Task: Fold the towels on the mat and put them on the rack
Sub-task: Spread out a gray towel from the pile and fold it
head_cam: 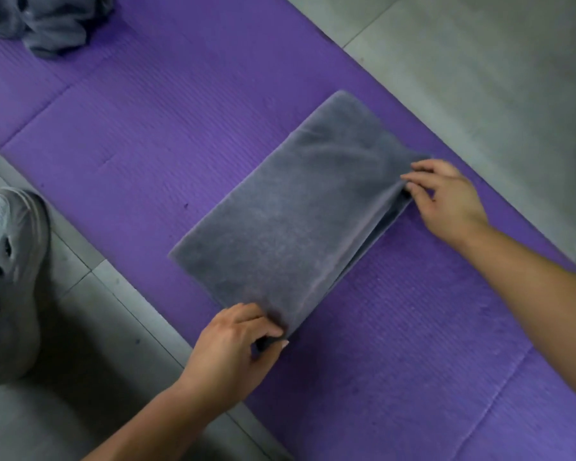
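No rack in sight here, and the crumpled grey towel pile [44,19] up at 11 o'clock is chopped off by the frame edge, same as the white shoe [5,274] at 9 o'clock on the tile floor [479,61]. The folded grey towel [290,211] lies flat mid-frame on the purple mat [130,128], running diagonally from 7 toward 1 o'clock, though how many layers are stacked is hard to make out. The left hand [236,344] pinches its 6 o'clock corner between thumb and fingers, while the right hand [446,197] has narrow fingers pinching the 3 o'clock corner, fingertips partly tucked under the top layer.
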A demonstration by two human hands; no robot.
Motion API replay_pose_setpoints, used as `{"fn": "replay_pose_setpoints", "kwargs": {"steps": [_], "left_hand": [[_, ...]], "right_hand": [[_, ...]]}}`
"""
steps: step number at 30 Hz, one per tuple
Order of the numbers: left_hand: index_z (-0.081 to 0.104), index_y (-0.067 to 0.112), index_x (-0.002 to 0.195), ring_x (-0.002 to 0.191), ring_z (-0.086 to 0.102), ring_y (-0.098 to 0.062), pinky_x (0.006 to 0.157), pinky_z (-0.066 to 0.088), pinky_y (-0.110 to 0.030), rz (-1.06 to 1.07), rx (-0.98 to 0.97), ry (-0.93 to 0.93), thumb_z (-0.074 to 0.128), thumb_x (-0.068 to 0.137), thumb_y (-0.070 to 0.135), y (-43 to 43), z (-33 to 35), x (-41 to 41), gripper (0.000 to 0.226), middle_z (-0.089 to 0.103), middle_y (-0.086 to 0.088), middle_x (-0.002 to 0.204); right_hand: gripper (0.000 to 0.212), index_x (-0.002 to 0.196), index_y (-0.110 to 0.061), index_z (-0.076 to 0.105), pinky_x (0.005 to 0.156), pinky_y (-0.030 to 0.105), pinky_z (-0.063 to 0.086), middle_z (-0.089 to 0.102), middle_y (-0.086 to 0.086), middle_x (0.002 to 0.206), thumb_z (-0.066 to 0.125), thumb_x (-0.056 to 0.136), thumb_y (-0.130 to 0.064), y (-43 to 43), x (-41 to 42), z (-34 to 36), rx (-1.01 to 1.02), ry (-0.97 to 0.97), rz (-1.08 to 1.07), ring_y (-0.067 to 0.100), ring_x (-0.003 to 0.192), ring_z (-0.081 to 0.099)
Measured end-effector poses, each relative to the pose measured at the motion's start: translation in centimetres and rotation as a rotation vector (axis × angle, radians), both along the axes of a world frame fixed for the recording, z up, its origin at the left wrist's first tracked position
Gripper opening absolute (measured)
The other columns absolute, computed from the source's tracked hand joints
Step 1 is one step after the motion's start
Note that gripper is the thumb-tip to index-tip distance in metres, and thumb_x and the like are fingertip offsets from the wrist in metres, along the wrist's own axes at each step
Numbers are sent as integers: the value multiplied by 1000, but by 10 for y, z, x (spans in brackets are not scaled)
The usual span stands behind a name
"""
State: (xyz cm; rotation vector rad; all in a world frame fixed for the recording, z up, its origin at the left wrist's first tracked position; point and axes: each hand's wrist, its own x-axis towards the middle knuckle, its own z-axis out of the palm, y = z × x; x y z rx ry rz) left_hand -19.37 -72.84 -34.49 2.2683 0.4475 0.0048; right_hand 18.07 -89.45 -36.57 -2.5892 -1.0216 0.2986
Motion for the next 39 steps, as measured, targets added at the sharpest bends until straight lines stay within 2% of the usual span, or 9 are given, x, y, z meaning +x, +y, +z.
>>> {"fn": "replay_pose_setpoints", "kwargs": {"steps": [8,13,16,19,25,30,33,35,39], "left_hand": [[69,30,81,74,54,-9,68,41,-19,-186,172,33,60,86,36,3,-20,-12,13,54,15,79],[66,26,70,72,58,-15,69,44,-33,-119,279,16,58,91,51,14,-6,6,34,58,11,75],[71,20,109,117,58,-27,104,40,-46,65,378,44,51,94,49,32,-3,38,38,63,-4,126],[43,16,150,154,17,-33,124,9,-59,91,452,260,36,100,51,45,-18,64,61,26,-18,164],[20,23,161,157,1,-33,124,4,-59,-14,587,372,26,101,59,74,-54,41,71,6,-16,169],[20,19,162,157,4,-33,125,8,-54,-22,610,339,30,100,60,86,-56,26,74,7,-15,169],[19,19,162,157,4,-32,125,9,-55,-4,564,364,28,100,60,83,-51,30,74,7,-15,169],[23,22,161,156,8,-32,124,11,-55,35,509,371,31,100,59,82,-46,33,72,10,-13,169],[51,20,141,137,41,-35,107,36,-52,193,388,288,53,94,40,94,-32,46,52,45,-13,151]], "right_hand": [[25,117,-11,75,105,48,46,58,16,137,63,98,-22,-26,-22,-27,32,-88,19,38,122,53],[36,111,-22,77,119,54,22,50,4,150,55,96,-46,-11,-35,-6,-72,-155,-75,31,151,20],[47,117,-18,73,118,56,25,44,7,155,45,96,-50,30,-51,4,-37,-156,22,33,152,19],[57,138,-17,59,119,58,24,35,11,161,41,96,-51,78,-75,-7,-52,-124,250,37,152,16],[73,160,-32,7,122,61,-4,-7,0,170,19,96,-65,99,-81,-32,-369,-110,257,31,155,-10],[75,161,-32,0,123,57,-8,-16,-8,168,8,96,-67,79,-63,-30,-447,-83,195,23,154,-18],[71,160,-30,10,123,56,-6,-8,-6,169,20,99,-64,91,-64,-26,-440,-55,82,24,155,-11],[63,154,-25,32,122,57,9,14,0,168,39,99,-54,111,-66,-20,-351,-77,-12,30,153,10],[49,140,-9,54,106,51,40,45,10,152,57,95,-28,157,-48,-11,-105,-102,241,38,127,48]]}}
